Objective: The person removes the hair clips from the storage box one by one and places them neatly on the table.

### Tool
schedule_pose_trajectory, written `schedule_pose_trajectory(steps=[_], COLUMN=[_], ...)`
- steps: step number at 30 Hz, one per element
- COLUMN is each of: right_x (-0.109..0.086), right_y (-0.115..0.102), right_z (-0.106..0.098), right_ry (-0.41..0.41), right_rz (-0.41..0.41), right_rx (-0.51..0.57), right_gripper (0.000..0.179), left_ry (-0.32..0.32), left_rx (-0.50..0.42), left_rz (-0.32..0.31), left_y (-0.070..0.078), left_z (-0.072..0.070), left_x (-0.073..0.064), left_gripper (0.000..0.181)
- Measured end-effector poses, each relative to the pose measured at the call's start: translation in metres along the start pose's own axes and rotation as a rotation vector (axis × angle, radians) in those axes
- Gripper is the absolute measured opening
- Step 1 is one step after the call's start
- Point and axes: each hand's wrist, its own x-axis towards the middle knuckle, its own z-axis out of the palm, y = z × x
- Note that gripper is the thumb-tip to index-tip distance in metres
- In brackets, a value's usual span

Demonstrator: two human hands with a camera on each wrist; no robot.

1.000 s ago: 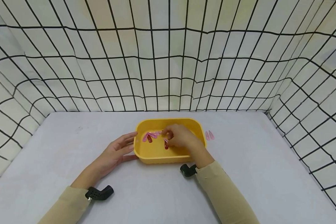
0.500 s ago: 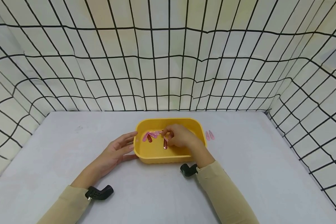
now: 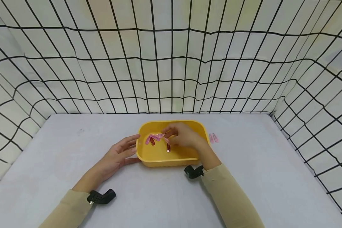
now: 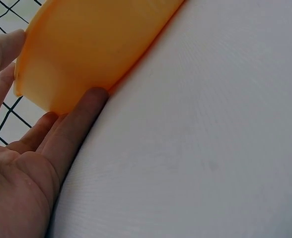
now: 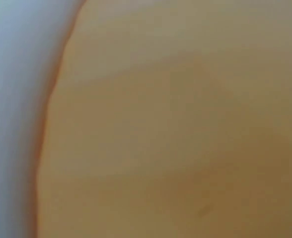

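Observation:
A yellow plastic tray [image 3: 156,163] stands at mid-table in the head view. Inside it, pink snap hair clips [image 3: 157,137] lie in a fan with a red hair clip [image 3: 152,141]. A dark red hair clip [image 3: 168,148] lies to their right, a pink one by its upper end. My left hand [image 3: 121,153] rests straight fingers against the tray's left end; in the left wrist view, fingers touch the tray wall [image 4: 101,44] near its base. Over the tray, my right hand [image 3: 183,136] has fingers and thumb apart, close to the red clip. The right wrist view is blurred yellow.
Two pink hair clips [image 3: 213,137] lie side by side on the white tabletop [image 3: 245,158], just right of the tray. A black wire grid [image 3: 171,69] lines the back and both sides of the table. Each wrist carries a dark camera mount [image 3: 101,197].
My right hand has shifted slightly to the right, its fingers and thumb parting near the clips. The dark red clip has moved slightly left. My left hand has stayed still.

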Motion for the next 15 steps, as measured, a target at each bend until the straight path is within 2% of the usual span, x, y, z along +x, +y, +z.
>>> schedule_pose_trajectory(steps=[6,15], right_x=[-0.007,-0.022], right_y=[-0.006,-0.007], right_z=[-0.009,-0.03], right_ry=[0.016,0.102], right_rz=[0.023,-0.021], right_rx=[0.154,0.13], right_gripper=[0.038,0.037], left_ry=[0.003,-0.009], left_rx=[0.006,-0.017], left_rz=[-0.003,0.018], left_y=[0.001,-0.001], left_z=[0.0,-0.002], left_x=[0.001,0.0], left_gripper=[0.055,0.056])
